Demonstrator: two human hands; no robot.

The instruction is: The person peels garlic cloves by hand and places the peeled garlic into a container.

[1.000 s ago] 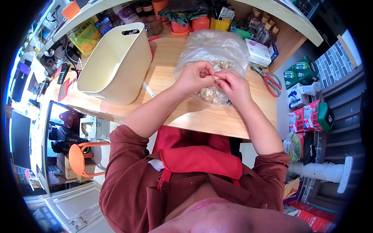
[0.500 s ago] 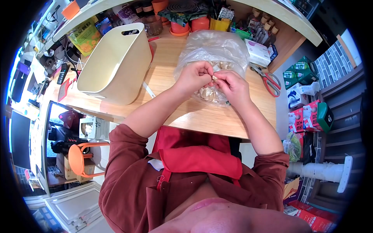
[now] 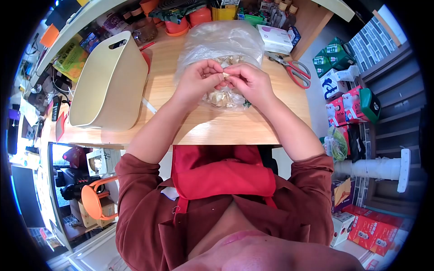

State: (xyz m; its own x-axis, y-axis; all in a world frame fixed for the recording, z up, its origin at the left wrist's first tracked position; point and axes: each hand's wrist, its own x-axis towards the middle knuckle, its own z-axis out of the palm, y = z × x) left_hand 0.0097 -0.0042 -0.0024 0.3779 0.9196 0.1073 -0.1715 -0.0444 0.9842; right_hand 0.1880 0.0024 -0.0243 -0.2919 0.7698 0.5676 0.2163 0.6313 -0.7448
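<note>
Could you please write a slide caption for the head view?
Bare left hand and right hand pinch a small pale piece over a crinkled translucent plastic bag on a light wooden table.

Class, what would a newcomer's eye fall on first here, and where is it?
Probably the big cream bin, on the left of the table. Next, at the centre, the left hand and right hand meet above a clear bag, pinching a small pale piece. Red-handled scissors lie right of the bag.
</note>
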